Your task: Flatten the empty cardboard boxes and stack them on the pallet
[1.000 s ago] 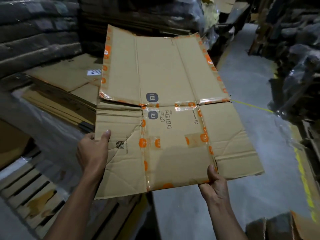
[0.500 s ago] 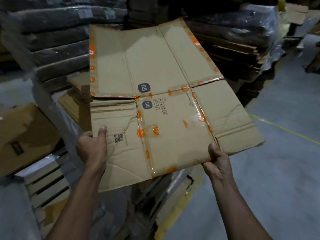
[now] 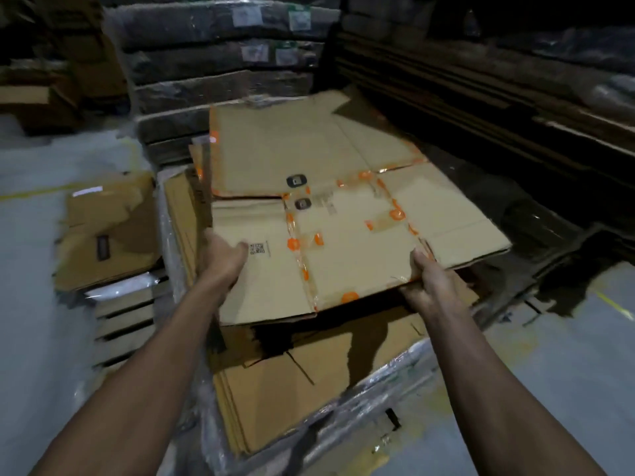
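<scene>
- Flattened cardboard box (image 3: 343,214), creased, with orange-dotted tape; left hand (image 3: 220,259) and right hand (image 3: 426,283) each grip its near edge
- Below it: plastic-wrapped cardboard stack (image 3: 292,389); another box (image 3: 106,231) at left of frame

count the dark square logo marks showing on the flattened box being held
2. One logo mark sits on the far panel of the flattened box, just above the centre fold; the other lies just below that fold on the near panel. Any on the underside would be hidden.

We hold a flattened box (image 3: 343,214) over the cardboard stack (image 3: 292,383). Our left hand (image 3: 220,255) and right hand (image 3: 426,280) grip its near edge.
</scene>
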Motion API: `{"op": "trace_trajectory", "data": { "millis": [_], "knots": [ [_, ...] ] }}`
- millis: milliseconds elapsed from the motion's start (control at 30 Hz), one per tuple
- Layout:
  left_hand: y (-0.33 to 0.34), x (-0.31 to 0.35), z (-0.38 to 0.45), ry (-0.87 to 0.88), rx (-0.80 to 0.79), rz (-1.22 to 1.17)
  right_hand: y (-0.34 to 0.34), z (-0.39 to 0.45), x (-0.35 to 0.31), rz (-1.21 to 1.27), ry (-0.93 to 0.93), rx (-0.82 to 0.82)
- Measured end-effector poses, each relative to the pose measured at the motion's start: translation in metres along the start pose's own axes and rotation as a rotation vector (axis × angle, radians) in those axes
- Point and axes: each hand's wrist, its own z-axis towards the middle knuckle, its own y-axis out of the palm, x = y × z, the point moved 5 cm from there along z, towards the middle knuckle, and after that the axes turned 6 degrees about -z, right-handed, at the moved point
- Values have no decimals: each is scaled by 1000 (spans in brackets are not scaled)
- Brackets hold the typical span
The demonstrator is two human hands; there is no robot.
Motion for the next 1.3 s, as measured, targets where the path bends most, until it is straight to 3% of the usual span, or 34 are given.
{"op": "trace_trajectory", "data": {
  "millis": [100,200,300,367,433,533,667,833,933,1067,1200,1300],
  "knots": [
    [35,-40,-11,-50,-143,164,-6,24,4,-299,107,5],
    [42,-47,-26,19,-87,238,-21,44,15,-558,79,79],
    [47,-43,-44,115,-148,463,-32,42,13,-965,-224,278],
    [51,-42,-59,239,-284,723,-27,32,9,-1289,-619,320],
    [55,-44,-75,419,-409,916,-17,31,25,-1616,-967,117],
    [61,-53,-84,614,-511,1057,-12,45,53,-1946,-1067,-217],
    [66,-50,-83,696,-411,1172,7,46,42,-1945,-1086,-233],
    [65,-23,-88,820,-283,1086,22,49,14,-1845,-1180,-266],
    [65,2,-79,720,-276,1059,42,47,-17,-1782,-1264,-308],
    [66,30,-66,717,-215,1044,72,47,-46,-1773,-1283,-364],
    [70,25,-50,640,-273,1102,88,64,-46,-1844,-1207,-473],
    [81,-7,-45,500,-453,1138,81,86,-16,-1994,-1020,-630]
  ]
}}
